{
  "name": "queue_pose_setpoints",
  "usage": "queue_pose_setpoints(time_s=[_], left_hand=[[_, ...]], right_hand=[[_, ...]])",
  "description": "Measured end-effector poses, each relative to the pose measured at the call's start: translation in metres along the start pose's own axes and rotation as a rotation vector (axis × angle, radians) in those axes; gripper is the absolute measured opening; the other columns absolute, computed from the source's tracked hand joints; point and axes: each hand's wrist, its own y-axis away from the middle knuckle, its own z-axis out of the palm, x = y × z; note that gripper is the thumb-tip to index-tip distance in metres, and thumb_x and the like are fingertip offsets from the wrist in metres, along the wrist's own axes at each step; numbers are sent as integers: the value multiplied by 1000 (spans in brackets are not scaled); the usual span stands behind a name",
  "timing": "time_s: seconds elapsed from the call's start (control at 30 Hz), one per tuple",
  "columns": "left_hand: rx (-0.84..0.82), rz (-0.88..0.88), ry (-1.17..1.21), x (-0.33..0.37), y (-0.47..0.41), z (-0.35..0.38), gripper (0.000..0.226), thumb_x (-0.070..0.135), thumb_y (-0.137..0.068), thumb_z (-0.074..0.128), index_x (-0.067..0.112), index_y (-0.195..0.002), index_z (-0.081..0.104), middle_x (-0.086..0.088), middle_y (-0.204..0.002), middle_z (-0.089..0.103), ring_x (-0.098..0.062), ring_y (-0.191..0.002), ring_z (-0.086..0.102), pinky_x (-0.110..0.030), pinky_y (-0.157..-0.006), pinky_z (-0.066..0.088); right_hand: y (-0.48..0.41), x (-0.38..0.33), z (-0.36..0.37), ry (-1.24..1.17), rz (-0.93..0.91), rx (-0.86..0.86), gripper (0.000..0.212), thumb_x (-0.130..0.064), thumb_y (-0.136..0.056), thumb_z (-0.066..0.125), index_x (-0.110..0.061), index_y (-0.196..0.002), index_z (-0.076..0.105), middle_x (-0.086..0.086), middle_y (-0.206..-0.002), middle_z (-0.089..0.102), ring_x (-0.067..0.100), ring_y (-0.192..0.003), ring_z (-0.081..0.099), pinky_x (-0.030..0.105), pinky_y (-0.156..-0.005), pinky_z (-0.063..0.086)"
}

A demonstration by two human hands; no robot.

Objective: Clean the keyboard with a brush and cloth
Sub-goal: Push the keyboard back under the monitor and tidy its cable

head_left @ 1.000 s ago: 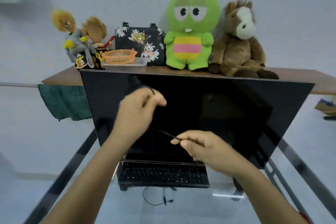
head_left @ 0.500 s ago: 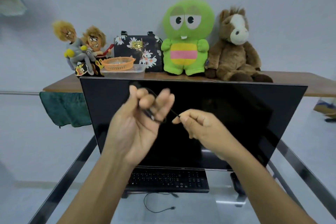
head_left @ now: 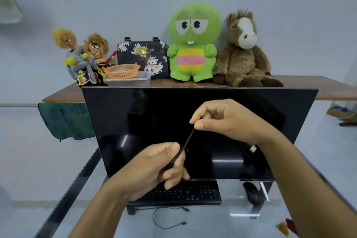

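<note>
A thin black cord runs taut between my two hands in front of the dark monitor. My left hand grips its lower end with curled fingers. My right hand pinches its upper end between thumb and forefinger. Under the monitor the black keyboard lies on the glass table, its left part hidden by my left hand. A green cloth hangs at the left behind the monitor. No brush is visible.
A black mouse sits right of the keyboard. A loose cable curls on the glass table in front. The wooden shelf behind carries plush toys, a floral bag and an orange basket.
My left hand has dropped from in front of the screen's upper part to just above the keyboard. The right hand has moved right, and the cord is stretched between them.
</note>
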Motion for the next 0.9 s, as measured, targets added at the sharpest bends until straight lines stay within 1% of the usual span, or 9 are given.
queue_pose_setpoints(time_s=[0.07, 0.17, 0.27, 0.37, 0.43, 0.53, 0.6, 0.73, 0.9], left_hand=[[-42, 53, 185, 4, 4, 8, 34, 34, -100, 42, 10, -78, 52, 2, -55, 33, -14, -49, 37, -39, -81, 47], [-26, 181, 419, 16, -1, 16, 27, 30, -100, 47, 9, -86, 55, 4, -58, 33, -11, -50, 37, -35, -76, 48], [286, 319, 505, 23, -18, 13, 27, 27, -100, 40, 10, -88, 56, 0, -62, 51, -16, -59, 55, -33, -79, 53], [577, 354, 193, 22, -32, 2, 29, 21, -103, 34, 6, -97, 58, -13, -89, 72, -27, -95, 69, -39, -95, 49], [647, 318, -59, 18, -36, 2, 28, 22, -103, 35, 10, -101, 60, -7, -101, 74, -19, -104, 67, -35, -97, 47], [588, 229, -779, 8, -36, 4, 27, 36, -101, 38, 22, -92, 59, 7, -88, 73, -2, -85, 66, -21, -76, 51], [455, 136, -894, -1, -33, 5, 36, 44, -99, 34, 19, -82, 55, 2, -69, 66, -11, -65, 62, -29, -64, 50], [256, 18, -363, -10, -26, 12, 53, 51, -98, 31, 11, -72, 54, -1, -43, 38, -19, -46, 43, -23, -67, 47], [99, 31, 402, -4, -30, 29, 45, 44, -96, 39, 15, -62, 46, 6, -42, 22, -10, -37, 20, -30, -60, 46]], right_hand=[[-3, 6, 1, -68, -1, 63, 18, -29, -82, 71, -15, -93, 74, 4, -74, 61, 11, -70, 53, 21, -68, 44], [-4, 18, 26, -103, 11, 115, 12, -30, -92, 64, -25, -84, 72, -9, -67, 61, 3, -63, 50, 16, -61, 41], [-2, 25, 64, -73, 111, 25, 19, -28, -98, 49, -24, -89, 65, -9, -65, 55, 6, -60, 48, 24, -59, 44], [5, 19, 76, 108, 249, -246, 21, -20, -102, 42, -19, -115, 58, -9, -73, 58, 6, -65, 53, 25, -62, 49], [8, 10, 72, 261, 232, -313, 24, -20, -102, 39, -17, -119, 56, -12, -77, 56, 2, -63, 51, 18, -60, 46], [9, -7, 59, 509, 128, -262, 20, -23, -101, 43, -18, -106, 61, -12, -79, 55, 3, -64, 49, 18, -61, 41], [8, -15, 46, 661, 14, -240, 18, -28, -97, 53, -20, -93, 68, -4, -84, 66, 9, -71, 57, 27, -70, 49], [5, -15, 10, 405, -51, -150, 9, -28, -85, 74, -19, -86, 74, -7, -80, 72, 2, -77, 66, 18, -74, 52], [-3, 15, 24, -433, 17, 58, 12, -15, -81, 74, -10, -87, 65, 5, -78, 61, 11, -65, 55, 20, -62, 48]])
